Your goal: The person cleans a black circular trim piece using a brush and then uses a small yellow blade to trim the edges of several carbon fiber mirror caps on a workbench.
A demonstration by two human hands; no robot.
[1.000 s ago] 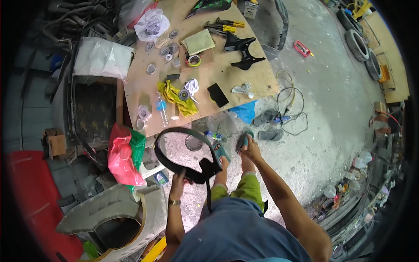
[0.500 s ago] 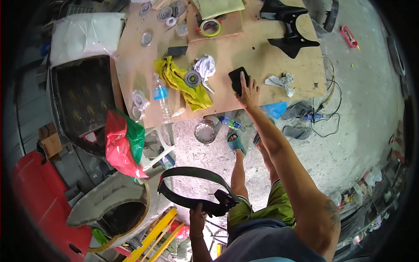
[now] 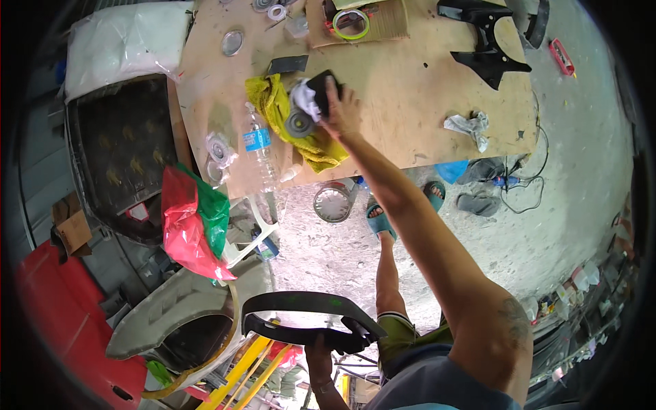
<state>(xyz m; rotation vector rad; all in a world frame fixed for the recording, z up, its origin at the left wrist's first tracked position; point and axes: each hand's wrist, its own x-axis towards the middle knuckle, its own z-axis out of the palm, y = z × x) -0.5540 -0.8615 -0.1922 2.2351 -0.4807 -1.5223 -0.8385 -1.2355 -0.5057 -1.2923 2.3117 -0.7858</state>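
Note:
In my left hand (image 3: 319,361), at the lower middle, is a curved black plastic trim piece (image 3: 294,301), a large loop with a thicker bracket end. The fingers close on its lower edge. Over the wooden table, my right hand (image 3: 344,115) grips a flat black phone (image 3: 318,89), slightly blurred. The phone overlaps a crumpled white cloth (image 3: 301,98). Just below lie a grey round lid (image 3: 299,123) and a yellow towel (image 3: 322,153). Left of the towel is a clear plastic bottle (image 3: 258,143) with a blue label.
The plywood table (image 3: 403,116) also bears a black plastic panel (image 3: 488,41), a green tape roll (image 3: 350,24) and a white rag (image 3: 469,126). A tin can (image 3: 333,202) stands on the floor. Left are a red and green bag (image 3: 195,225) and a grey body panel (image 3: 157,311).
My right hand has moved left across the table with the phone, from bare wood to the white cloth. The trim piece has tilted and shifted slightly down in my left hand.

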